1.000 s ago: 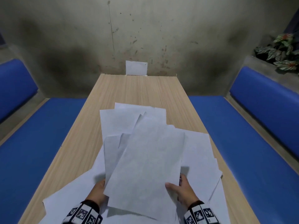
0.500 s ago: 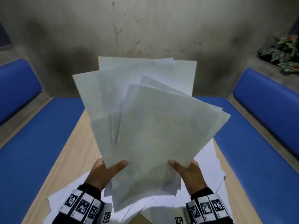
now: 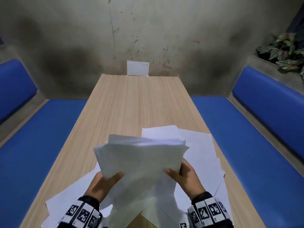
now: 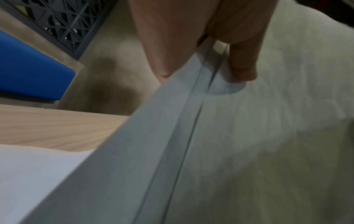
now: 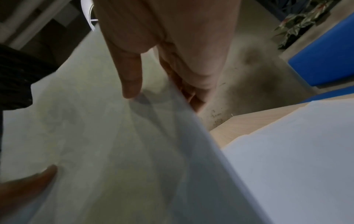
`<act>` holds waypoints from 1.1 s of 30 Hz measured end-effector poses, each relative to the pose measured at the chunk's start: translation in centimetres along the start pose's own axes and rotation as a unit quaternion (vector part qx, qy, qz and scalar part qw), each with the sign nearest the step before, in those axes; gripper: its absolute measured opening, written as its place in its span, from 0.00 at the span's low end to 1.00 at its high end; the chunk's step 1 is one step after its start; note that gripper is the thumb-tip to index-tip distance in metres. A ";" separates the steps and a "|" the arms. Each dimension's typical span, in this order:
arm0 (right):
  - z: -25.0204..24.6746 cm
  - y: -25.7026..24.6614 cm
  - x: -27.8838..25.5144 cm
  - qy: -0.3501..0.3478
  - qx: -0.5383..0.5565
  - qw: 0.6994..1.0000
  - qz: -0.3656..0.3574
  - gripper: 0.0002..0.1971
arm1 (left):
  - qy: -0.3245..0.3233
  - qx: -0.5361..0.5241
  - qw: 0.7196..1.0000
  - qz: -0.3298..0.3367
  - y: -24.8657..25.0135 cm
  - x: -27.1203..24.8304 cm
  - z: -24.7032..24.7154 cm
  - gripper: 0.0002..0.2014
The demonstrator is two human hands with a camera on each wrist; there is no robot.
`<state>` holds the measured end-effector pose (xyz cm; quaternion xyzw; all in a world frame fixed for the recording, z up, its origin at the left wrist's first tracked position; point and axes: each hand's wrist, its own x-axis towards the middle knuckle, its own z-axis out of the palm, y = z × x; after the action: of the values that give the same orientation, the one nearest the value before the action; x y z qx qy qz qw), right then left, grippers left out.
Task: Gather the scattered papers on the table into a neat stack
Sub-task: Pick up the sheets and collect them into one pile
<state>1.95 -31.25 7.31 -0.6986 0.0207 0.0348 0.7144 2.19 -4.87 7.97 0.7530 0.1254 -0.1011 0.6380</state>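
Note:
A bundle of several white sheets (image 3: pixel 141 163) is held between both hands above the near end of the wooden table (image 3: pixel 131 104). My left hand (image 3: pixel 105 183) grips its left edge, thumb on top and fingers underneath. My right hand (image 3: pixel 182 175) grips the right edge the same way. The sheets are fanned unevenly and sag toward me. In the left wrist view the thumb (image 4: pixel 241 63) presses the paper (image 4: pixel 191 136). In the right wrist view the thumb (image 5: pixel 132 75) lies on the sheets (image 5: pixel 114 144). More loose papers (image 3: pixel 200 148) lie flat on the table to the right, and others (image 3: pixel 65 203) to the left.
Blue padded benches (image 3: pixel 37 145) (image 3: pixel 246 145) run along both sides of the table. A small white card (image 3: pixel 137 68) leans on the stained wall at the far end. A potted plant (image 3: pixel 283 50) sits on the ledge at the right.
Both hands lifted the bundle off the table and raised it upright half a second ago. Now it has dropped lower and tipped flatter, and the sheets sit closer together.

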 end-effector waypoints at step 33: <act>-6.1 8.4 4.4 0.238 -0.083 0.887 0.386 0.37 | 0.043 0.272 0.932 -0.238 -9.6 3.2 -3.5 0.20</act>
<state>5.81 -37.11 -1.51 -0.6795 0.4553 0.1418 0.5576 2.11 0.29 -1.38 0.8492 0.2960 -0.2477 0.3603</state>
